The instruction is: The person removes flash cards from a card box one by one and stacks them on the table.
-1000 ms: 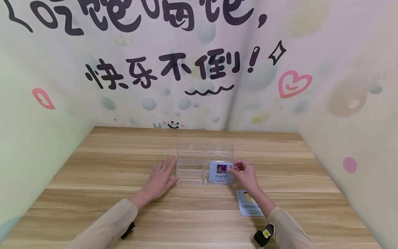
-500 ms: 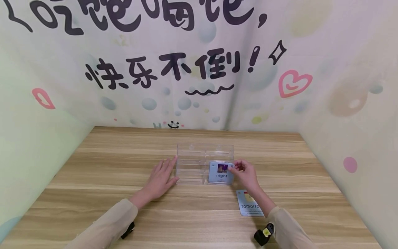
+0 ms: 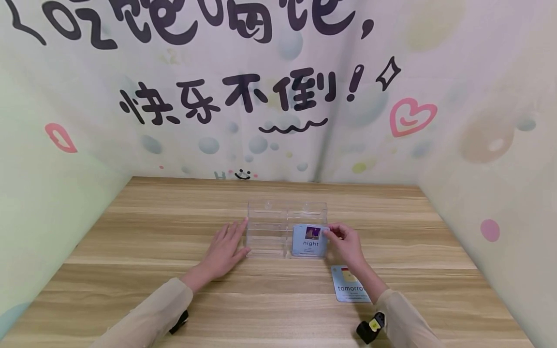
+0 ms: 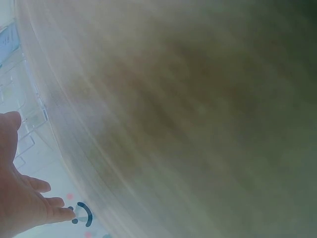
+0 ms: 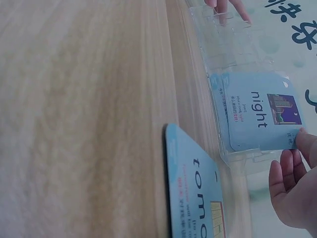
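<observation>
With left hand (image 3: 221,252) straight-fingered at the holder's (image 3: 267,238) left side and right hand (image 3: 346,245) pinching the night card (image 3: 309,242), in the holder's lower right pocket but seemingly not fully seated, looks partway along, with the tomorrow card (image 3: 349,287) outside, on the table (image 3: 261,304) in front of the holder.

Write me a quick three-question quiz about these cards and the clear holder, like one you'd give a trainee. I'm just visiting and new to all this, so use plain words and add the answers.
1. Which word is printed on the card in the right hand's grip?
A) tomorrow
B) night
C) morning

2. True or false: a loose card lies on the table, outside the clear holder.

3. Fill the gap: from where the person sits or stands, the pinched card is in the ____ half of the clear holder.

Key: 1. B; 2. true; 3. right.
</observation>
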`<state>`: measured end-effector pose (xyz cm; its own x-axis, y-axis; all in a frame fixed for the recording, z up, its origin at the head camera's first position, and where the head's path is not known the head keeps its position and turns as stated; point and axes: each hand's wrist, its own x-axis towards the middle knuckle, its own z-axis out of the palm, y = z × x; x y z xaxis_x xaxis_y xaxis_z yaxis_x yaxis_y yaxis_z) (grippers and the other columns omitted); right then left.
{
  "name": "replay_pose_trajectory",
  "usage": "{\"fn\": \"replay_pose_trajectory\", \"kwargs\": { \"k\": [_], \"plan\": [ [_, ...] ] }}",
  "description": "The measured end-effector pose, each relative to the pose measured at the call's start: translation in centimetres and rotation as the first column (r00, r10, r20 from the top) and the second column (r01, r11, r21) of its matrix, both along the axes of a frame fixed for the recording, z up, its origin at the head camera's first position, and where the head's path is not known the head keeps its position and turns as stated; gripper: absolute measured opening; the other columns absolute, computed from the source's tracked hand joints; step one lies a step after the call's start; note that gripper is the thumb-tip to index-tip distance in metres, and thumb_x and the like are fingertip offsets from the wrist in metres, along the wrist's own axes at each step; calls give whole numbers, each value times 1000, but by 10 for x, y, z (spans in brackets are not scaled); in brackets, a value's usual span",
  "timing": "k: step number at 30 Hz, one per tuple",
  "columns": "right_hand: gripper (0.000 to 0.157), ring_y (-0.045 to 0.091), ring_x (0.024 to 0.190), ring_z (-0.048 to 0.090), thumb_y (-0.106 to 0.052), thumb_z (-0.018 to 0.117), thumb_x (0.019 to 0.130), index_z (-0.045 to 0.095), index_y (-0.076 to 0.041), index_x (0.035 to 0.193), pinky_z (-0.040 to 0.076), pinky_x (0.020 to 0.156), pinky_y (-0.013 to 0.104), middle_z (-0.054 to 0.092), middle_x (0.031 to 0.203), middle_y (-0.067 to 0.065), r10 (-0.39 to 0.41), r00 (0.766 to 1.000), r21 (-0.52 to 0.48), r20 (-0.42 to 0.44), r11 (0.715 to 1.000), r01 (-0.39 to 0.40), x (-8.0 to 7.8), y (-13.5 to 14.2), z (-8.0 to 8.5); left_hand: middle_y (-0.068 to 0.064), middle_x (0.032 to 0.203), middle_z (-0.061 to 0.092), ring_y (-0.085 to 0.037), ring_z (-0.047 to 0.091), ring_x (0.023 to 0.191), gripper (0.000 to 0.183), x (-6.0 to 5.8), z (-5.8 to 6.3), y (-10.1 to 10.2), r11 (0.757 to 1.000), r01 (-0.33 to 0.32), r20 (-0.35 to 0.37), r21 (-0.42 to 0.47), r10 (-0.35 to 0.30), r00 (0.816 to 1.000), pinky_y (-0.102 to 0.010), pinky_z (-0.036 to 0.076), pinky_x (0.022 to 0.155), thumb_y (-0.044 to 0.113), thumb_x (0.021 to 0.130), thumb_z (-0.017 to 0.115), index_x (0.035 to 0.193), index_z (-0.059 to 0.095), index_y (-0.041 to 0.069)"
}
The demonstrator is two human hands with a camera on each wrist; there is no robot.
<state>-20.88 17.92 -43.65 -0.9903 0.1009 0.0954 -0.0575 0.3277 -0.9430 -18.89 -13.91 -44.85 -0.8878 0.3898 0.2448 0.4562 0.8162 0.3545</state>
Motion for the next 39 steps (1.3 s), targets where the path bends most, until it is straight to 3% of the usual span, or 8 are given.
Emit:
{"fn": "replay_pose_trajectory", "kwargs": {
  "k": [16,24,31,39],
  "plan": [
    [21,11,74,55,-9,59,88,61,8,101,53,72,34,62,90,14,15,1000,-79,-20,997,-16,3,0,8,-29,140,29,-50,23,127,73,1,1,1,1000,-1,8,9,1,1000,-62,19,101,32,91,54,146,12,10],
    [20,9,75,55,-9,58,89,60,8,100,52,71,31,61,90,11,6,1000,-120,-24,993,-9,4,-2,12,-29,141,28,-49,23,128,72,1,0,0,1000,-5,17,11,5,1000,-61,19,102,33,91,53,146,12,11],
    [20,10,76,53,-12,59,88,61,4,101,46,67,19,62,89,4,8,1000,-105,-22,994,-10,7,-5,18,-29,141,28,-49,23,128,73,0,0,0,1000,-5,22,11,5,1000,-62,19,101,32,91,54,146,12,10],
    [23,12,83,53,-14,58,89,60,3,104,44,72,20,62,93,6,30,999,-133,13,991,-28,15,-4,26,-29,140,28,-49,23,127,73,1,-1,0,1000,-4,18,13,4,1000,-62,19,101,32,91,54,146,11,11]
  ]
}}
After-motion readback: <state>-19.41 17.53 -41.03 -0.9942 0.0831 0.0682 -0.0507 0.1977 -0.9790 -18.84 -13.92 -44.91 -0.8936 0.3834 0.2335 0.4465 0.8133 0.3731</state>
